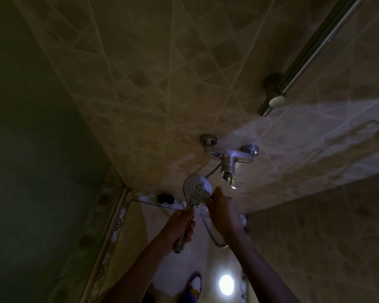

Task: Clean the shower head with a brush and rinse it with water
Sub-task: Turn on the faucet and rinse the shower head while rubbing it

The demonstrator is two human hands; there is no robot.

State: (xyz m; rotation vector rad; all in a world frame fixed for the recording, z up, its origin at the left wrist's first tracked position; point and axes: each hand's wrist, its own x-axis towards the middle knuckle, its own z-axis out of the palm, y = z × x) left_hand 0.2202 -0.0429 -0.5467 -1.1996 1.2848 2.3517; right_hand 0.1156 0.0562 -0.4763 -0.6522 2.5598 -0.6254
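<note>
The shower head is held by its handle in the left hand – fingers wrapped around it; at its lower rim, the right hand's fingers are pinched on something small, unidentifiable.

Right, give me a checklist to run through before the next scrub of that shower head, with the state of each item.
1. Shower head held steady: ok, the left hand grips its handle.
2. Nozzle face turned toward the person: ok, the holes show.
3. Brush on the face: cannot tell, the right hand pinches something small at the head's right edge, too dim to identify.
4. Hose free of tangles: ok, it loops loosely below the hands.
5. Tap within reach for rinsing: ok, it sits on the wall just above the head.
6. Water running: cannot tell, no stream shows in this dim light.
</note>
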